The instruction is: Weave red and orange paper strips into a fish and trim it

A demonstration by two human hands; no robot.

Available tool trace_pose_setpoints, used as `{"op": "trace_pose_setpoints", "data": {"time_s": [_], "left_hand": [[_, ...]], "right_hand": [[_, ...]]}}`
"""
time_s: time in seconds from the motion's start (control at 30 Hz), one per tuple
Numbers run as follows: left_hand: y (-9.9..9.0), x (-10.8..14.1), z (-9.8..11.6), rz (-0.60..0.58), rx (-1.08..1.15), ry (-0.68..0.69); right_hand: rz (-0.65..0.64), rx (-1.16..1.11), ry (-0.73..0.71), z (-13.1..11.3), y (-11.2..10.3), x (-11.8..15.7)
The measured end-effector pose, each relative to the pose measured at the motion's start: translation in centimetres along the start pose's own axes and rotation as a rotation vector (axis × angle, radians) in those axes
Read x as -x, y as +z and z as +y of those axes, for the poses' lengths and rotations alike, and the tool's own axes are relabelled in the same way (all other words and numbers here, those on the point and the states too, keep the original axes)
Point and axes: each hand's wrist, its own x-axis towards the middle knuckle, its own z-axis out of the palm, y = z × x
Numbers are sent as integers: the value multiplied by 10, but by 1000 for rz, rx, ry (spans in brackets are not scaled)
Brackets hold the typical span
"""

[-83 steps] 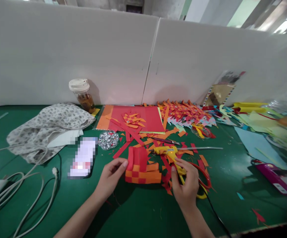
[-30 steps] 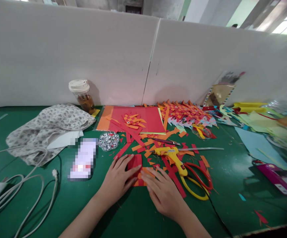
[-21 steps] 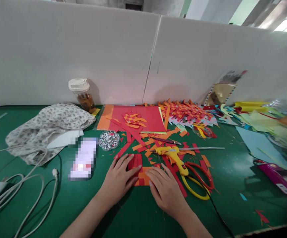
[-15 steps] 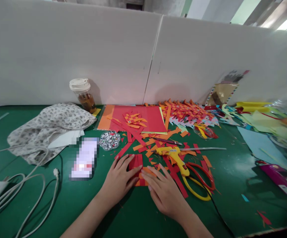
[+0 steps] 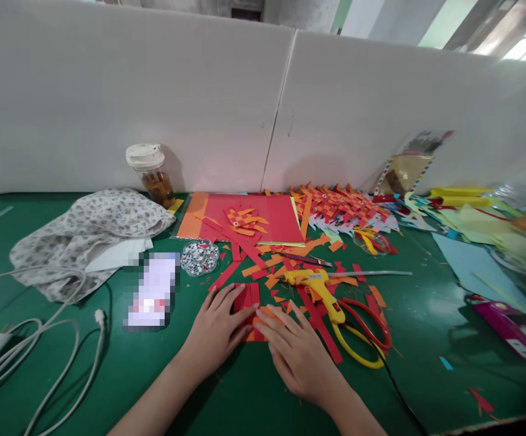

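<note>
red and orange paper strips interlaced into a small checked square lie flat on the glossy green tabletop, directly before the person, partly covered by both hands. the left hand rests with fingers spread, pressing down the square's left side; the right hand lies over its right side, fingers gently bent, and whether it pinches a strip i cannot tell. the weaving at the near edge looks done, while the red strip ends on the far side seem unfinished, reaching out uninterlaced. just to the right lie a yellow plastic glue gun and scissors with red and yellow looped handles; beyond, an orange-and-red woven paper fish rests on red sheets. in the earliest frame the square was held up by the left hand alone, the right hand over the glue gun; now both hands are on it.
</note>
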Motion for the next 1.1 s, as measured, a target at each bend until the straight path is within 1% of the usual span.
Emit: {"op": "trace_pose_setpoints", "data": {"time_s": [0.13,0.2,0.3,0.4,0.5,0.6,0.67,0.8,0.87,0.93,1.0,1.07,1.1], "left_hand": [[2,1,-1,-6,21,-11],[4,1,-3,-13,39,-36],[7,2,-5,-20,75,-37],[8,2,-6,-27,95,-9],[8,2,-6,-28,99,-12],[8,2,-5,-35,112,-14],[8,1,-5,-37,133,-11],[6,0,-2,-29,198,-35],[5,-1,0,-27,246,-46],[6,0,1,-22,292,-32],[8,1,2,-12,324,-2],[11,3,3,-1,347,32],[12,4,3,2,354,46]], "right_hand": [[82,-15,31,-1,0,-2],[96,-7,41,-2,2,-2],[38,20,38,-1,2,-3],[-62,57,31,1,2,-4],[-144,92,36,2,3,-4],[-176,104,44,3,5,-5],[-168,101,49,3,4,-6],[-58,84,37,1,3,-7],[38,61,20,-1,2,-4],[165,35,28,-2,2,0],[320,40,87,2,2,5],[465,98,218,11,1,10],[519,142,310,18,1,12]]}}
